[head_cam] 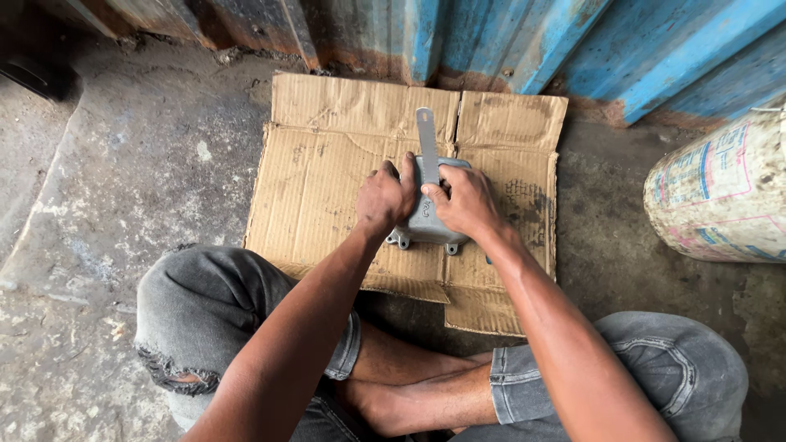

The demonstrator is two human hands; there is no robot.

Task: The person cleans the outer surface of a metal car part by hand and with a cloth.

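One grey cast-metal housing with small bolt lugs [427,223], lying centre on one flattened brown corrugated cardboard sheet [319,180], presumably laid down to keep the part off the stained concrete floor [106,188]. One flat grey metal wrench [426,143], handle running out toward 12 o'clock, its working end set on the housing.

Left hand [383,196]: grip curled closed over the housing's 9 o'clock edge, apparently to steady it. Right hand [465,200]: grip closed at the 3 o'clock side, fingertips pinching the wrench shank, likely to guide it.

One printed white sack [720,192] at 3 o'clock. One blue rusted corrugated metal wall [524,41] at 12 o'clock. Two knees in grey jeans at 6 o'clock.
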